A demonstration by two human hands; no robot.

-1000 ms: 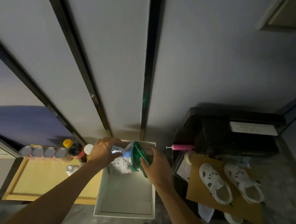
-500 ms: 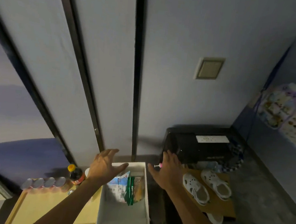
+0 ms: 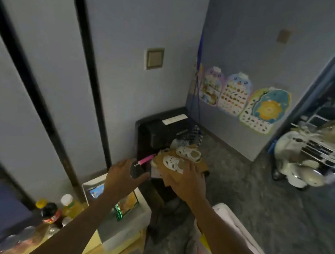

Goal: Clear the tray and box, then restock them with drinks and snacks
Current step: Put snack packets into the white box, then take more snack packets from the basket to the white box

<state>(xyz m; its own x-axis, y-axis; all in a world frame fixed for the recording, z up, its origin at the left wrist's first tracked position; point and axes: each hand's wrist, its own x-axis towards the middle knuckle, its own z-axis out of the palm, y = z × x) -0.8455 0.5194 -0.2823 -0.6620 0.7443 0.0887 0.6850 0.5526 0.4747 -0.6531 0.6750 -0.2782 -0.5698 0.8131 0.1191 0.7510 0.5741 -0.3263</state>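
Looking at this from my end, I'd call it mid-restock. The white box (image 3: pixel 124 231) sits low in view on the yellow tray (image 3: pixel 92 242), under my left forearm. There's a blue snack packet (image 3: pixel 97 191) and a green one (image 3: pixel 118 212) standing at its far end, and the near part looks free. The drinks are lined up just left of the box on the tray: a dark cola bottle (image 3: pixel 50 214), a white-capped juice bottle (image 3: pixel 69 203) and a yellow-capped one (image 3: pixel 41 202).

Both hands are empty. The left hand (image 3: pixel 125 176) is spread with the thumb out, up beyond the box. The right hand (image 3: pixel 188 182) is flat, palm down, over the cardboard sheet (image 3: pixel 197 166) with the white clogs (image 3: pixel 179 160). I can't tell whether it's actually touching.

My guess is the next job is fetching more stock. That means finding it first, since no spare snacks show from here, then gripping a packet and standing it in the box's free end.
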